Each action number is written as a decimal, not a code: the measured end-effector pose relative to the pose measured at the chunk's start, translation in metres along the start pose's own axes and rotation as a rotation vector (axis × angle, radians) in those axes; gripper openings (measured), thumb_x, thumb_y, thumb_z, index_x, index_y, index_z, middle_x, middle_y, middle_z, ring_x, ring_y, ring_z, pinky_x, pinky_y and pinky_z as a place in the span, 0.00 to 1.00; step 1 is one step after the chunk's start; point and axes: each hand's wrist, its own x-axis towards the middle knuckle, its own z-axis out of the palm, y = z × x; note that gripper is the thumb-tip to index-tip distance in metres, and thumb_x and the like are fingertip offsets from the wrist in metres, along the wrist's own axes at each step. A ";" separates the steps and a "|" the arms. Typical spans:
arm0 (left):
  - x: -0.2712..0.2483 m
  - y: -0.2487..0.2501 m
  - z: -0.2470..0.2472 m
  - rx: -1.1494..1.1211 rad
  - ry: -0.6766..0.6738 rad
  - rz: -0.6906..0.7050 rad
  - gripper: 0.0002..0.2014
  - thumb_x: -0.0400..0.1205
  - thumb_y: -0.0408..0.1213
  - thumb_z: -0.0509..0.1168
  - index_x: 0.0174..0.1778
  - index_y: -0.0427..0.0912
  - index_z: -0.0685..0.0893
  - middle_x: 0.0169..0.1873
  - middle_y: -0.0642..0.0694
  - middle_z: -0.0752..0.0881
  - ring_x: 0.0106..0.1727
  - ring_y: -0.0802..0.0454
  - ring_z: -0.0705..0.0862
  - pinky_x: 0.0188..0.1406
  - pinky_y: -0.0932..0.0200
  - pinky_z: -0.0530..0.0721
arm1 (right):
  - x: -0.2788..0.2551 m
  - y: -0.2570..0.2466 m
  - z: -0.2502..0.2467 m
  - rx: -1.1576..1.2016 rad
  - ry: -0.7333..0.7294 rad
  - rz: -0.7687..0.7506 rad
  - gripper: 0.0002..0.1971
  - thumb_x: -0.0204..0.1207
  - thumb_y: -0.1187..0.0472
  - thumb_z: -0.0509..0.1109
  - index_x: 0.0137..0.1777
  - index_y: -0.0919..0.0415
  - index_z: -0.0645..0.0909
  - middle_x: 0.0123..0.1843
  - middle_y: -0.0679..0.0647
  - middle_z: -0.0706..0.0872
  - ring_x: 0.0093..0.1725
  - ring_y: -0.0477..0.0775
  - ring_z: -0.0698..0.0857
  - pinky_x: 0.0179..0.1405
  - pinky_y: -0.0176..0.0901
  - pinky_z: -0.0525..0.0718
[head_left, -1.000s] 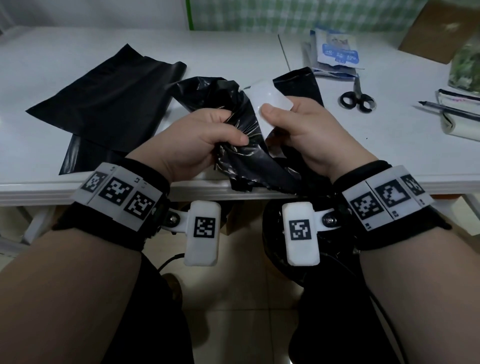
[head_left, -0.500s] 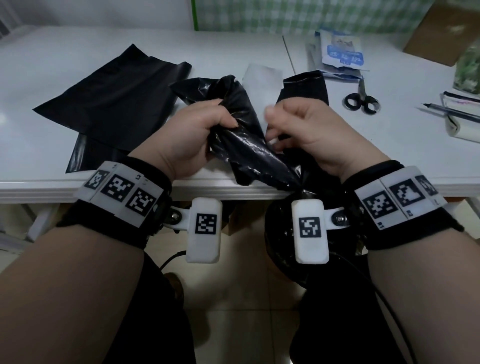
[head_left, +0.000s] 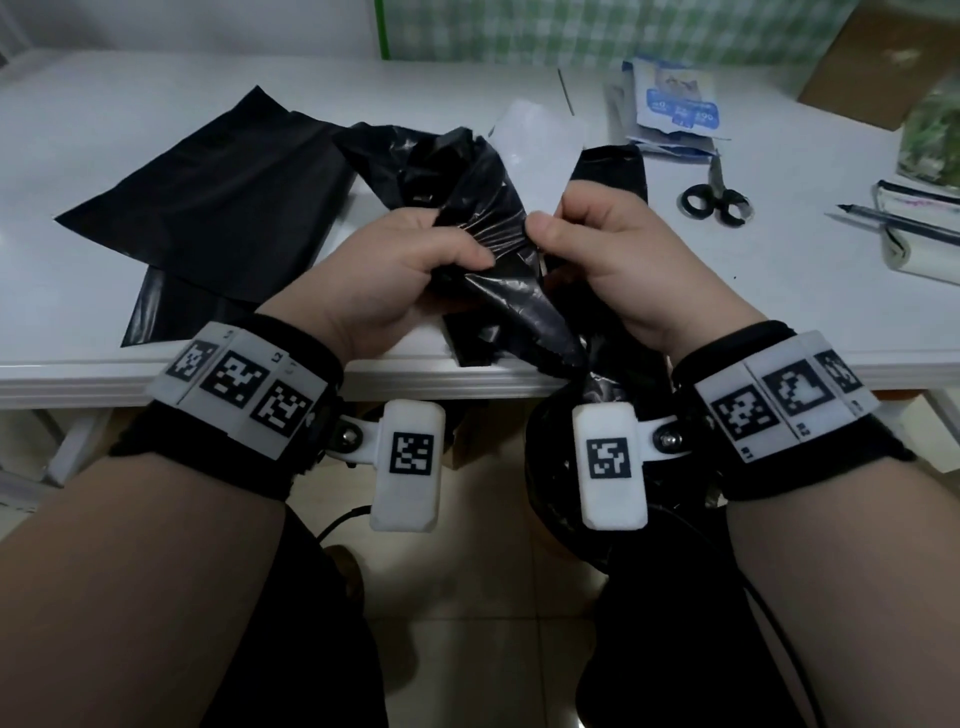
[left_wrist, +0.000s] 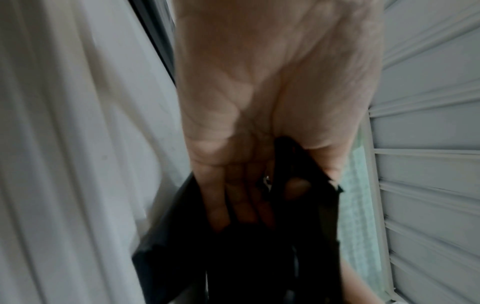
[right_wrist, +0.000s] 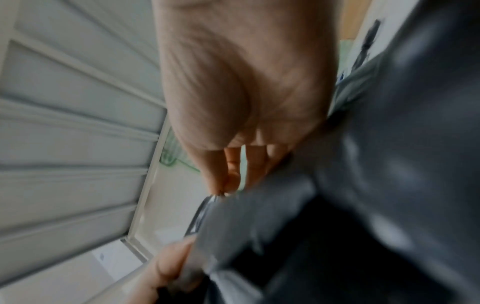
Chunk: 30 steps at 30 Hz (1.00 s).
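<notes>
Left wrist view: the left hand (left_wrist: 259, 102) showed its palm to the camera, its fingers (left_wrist: 221, 205) curled into a bunched black plastic bag (left_wrist: 246, 257) and the thumb clamped against the film from the right; ribbed white panels (left_wrist: 428, 123) stood at right, a blurred pale ridged surface (left_wrist: 64, 144) at left

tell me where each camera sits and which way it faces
Head: on the head, facing forward and down at the white table; shows both forearms, left hand and right hand holding a black plastic bag.
Left wrist: on that wrist, looking along the palm at fingers curled in the bag.
Right wrist: likewise, blurred; fingers pinch the bag.
Shared: all views show the bag.
</notes>
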 end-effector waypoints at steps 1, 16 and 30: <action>0.000 0.000 0.000 -0.018 0.006 -0.007 0.12 0.69 0.27 0.62 0.48 0.32 0.81 0.42 0.39 0.83 0.45 0.47 0.85 0.48 0.55 0.86 | 0.000 -0.001 -0.001 0.062 -0.021 0.015 0.08 0.74 0.59 0.67 0.38 0.64 0.76 0.39 0.61 0.80 0.38 0.54 0.80 0.37 0.42 0.81; 0.002 0.005 -0.001 0.461 0.485 0.257 0.10 0.75 0.33 0.71 0.41 0.48 0.76 0.33 0.53 0.80 0.28 0.68 0.81 0.29 0.70 0.79 | 0.003 -0.007 0.001 0.093 0.209 0.034 0.18 0.81 0.61 0.65 0.29 0.58 0.69 0.25 0.51 0.76 0.24 0.44 0.80 0.26 0.36 0.82; -0.003 0.021 0.009 0.421 0.251 0.134 0.10 0.76 0.44 0.72 0.48 0.43 0.88 0.40 0.49 0.92 0.43 0.56 0.91 0.43 0.60 0.88 | 0.007 -0.012 0.009 0.063 0.271 -0.077 0.10 0.82 0.60 0.64 0.40 0.64 0.77 0.38 0.61 0.85 0.34 0.52 0.90 0.33 0.41 0.87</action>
